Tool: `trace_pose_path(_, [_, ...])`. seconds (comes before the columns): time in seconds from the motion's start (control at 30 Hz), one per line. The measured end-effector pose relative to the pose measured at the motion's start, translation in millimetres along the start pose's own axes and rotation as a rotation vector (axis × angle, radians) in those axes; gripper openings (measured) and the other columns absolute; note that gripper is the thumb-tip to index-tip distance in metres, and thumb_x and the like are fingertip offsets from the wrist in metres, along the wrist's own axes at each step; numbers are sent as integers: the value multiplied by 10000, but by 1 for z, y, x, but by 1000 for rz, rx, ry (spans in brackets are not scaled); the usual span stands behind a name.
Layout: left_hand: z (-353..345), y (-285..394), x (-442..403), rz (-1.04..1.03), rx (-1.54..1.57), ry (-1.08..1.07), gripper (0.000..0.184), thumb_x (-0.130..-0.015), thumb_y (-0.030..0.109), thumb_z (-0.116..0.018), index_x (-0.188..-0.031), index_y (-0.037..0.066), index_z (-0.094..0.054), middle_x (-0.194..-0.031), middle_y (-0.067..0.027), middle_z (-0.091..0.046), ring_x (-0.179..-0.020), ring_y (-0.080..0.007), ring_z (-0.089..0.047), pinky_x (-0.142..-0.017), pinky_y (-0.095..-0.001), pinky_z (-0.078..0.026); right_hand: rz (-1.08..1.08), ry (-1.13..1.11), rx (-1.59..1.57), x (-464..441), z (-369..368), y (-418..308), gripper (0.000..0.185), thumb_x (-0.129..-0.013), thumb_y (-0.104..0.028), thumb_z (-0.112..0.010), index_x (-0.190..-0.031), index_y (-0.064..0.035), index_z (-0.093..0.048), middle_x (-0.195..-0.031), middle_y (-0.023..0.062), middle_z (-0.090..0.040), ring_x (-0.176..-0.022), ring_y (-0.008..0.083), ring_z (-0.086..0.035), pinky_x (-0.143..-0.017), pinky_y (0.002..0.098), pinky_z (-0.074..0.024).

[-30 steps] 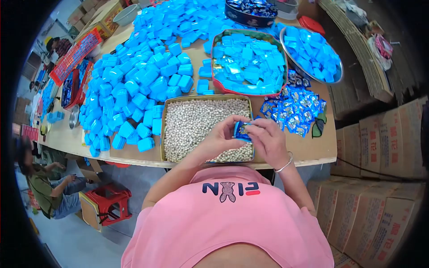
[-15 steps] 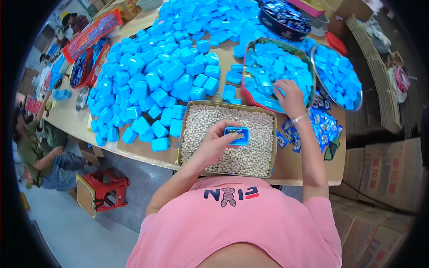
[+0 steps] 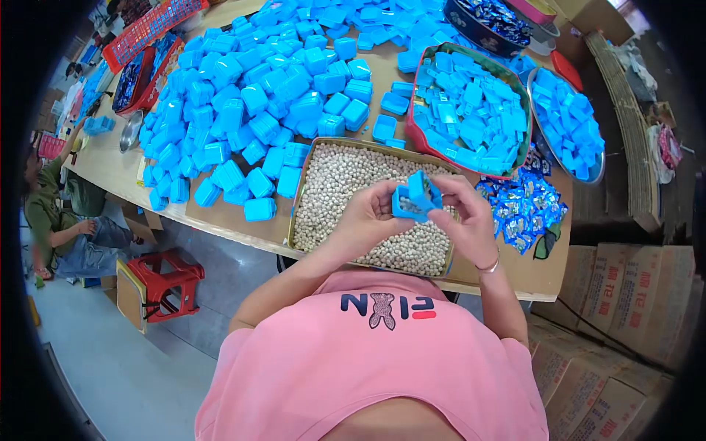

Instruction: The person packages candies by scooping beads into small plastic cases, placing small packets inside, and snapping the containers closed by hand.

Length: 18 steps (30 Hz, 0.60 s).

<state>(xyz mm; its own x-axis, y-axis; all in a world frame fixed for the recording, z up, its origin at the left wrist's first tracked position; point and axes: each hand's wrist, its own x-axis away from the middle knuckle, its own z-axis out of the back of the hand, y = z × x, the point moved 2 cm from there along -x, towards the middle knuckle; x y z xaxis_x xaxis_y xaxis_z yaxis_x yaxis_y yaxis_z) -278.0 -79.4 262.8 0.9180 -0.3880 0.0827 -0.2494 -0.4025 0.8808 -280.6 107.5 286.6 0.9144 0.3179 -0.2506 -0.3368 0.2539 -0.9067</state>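
Observation:
Over the tray [image 3: 298, 202] of pale round beads, my left hand [image 3: 360, 224] grips a small blue plastic box [image 3: 402, 203] by its left side. My right hand [image 3: 471, 220] pinches a smaller blue plastic piece [image 3: 421, 188], tilted upright at the box's right side and touching it. Something pale shows inside the box, too small to name. Just beyond my right hand stands a red-edged tub [image 3: 415, 140] of flat blue plastic pieces. Shiny blue packets [image 3: 526, 209] lie loose to the right.
A large heap of closed blue boxes [image 3: 257, 103] covers the table's left and back. At the right is a metal bowl [image 3: 601, 165] of blue pieces. A dark tin [image 3: 471, 40] of packets stands behind. A person [image 3: 62, 213] sits at far left near a red stool [image 3: 173, 283].
My right hand has come back from the tub to the box with a blue piece. The box has shifted right and tilted in my left hand. The view has moved slightly.

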Motion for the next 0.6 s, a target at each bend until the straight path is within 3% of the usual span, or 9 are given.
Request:
trace_pose_path(0.13, [-2,-1,3,43,-42,-19,449,-731,-115,-639,-1159,0,-564,-975,-73,-650,-858,-108,-613,-744,-214,-511,-168,57,-323,5,3,3,421,-726,-22,-708,-1140,-23,-633,-1156,106,-584,-981,232,-585,-840,301,-470])
trace_pose_path(0.27, [-3,2,10,10,-105,-54,427,-730,-106,-646,-1139,-1,-577,-968,-66,-656,-843,-103,-618,-745,-213,-510,71,-87,93,6,3,-19,439,-742,6,-681,-1176,-10,-617,-1149,106,-582,-977,236,-583,-841,293,-464])
trace_pose_path(0.47, [-2,6,15,-36,-138,-80,426,-727,-107,-649,-1134,-3,-579,-964,-68,-659,-819,-102,-618,-728,-209,-512,104,-144,120,7,2,-26,466,-736,12,-685,-1195,-23,-611,-1176,102,-570,-981,213,-562,-837,293,-454])
trace_pose_path(0.6, [-2,7,17,-98,-195,-56,426,-725,-114,-644,-1132,-10,-577,-952,-68,-657,-795,-99,-615,-704,-205,-513,173,-72,273,8,-4,-35,471,-720,3,-702,-1182,-22,-616,-1143,111,-586,-969,250,-590,-828,307,-481])
